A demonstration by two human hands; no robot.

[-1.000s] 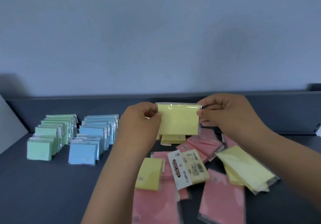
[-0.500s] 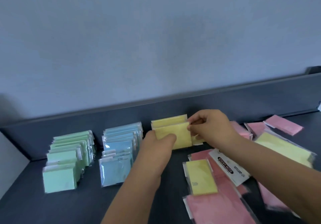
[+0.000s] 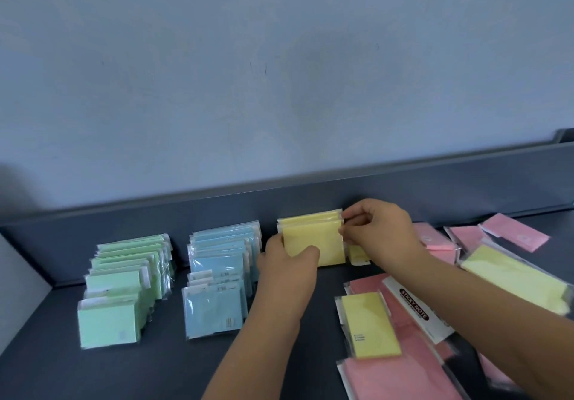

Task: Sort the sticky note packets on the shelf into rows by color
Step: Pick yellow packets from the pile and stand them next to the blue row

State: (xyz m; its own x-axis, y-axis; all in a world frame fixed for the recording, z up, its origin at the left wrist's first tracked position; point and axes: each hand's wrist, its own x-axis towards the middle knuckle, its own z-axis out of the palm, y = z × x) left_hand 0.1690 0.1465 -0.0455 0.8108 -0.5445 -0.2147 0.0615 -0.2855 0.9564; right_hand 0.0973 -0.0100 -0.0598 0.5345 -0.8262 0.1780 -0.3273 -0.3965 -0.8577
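Note:
A yellow sticky note packet stands upright at the front of a short yellow row against the shelf's back lip. My left hand grips its lower left edge with thumb in front. My right hand pinches its upper right corner. Left of it stand a row of blue packets and a row of green packets. Loose pink packets, a small yellow packet and a large yellow packet lie unsorted on the right.
The dark grey shelf has a raised back lip below a pale wall. A white "STICKY NOTE" label lies among the pink packets. More pink packets lie at the far right.
Both hands carried the yellow packet from mid-air down and back, and now stand it in front of the yellow row at the shelf's back. The camera view shifted left.

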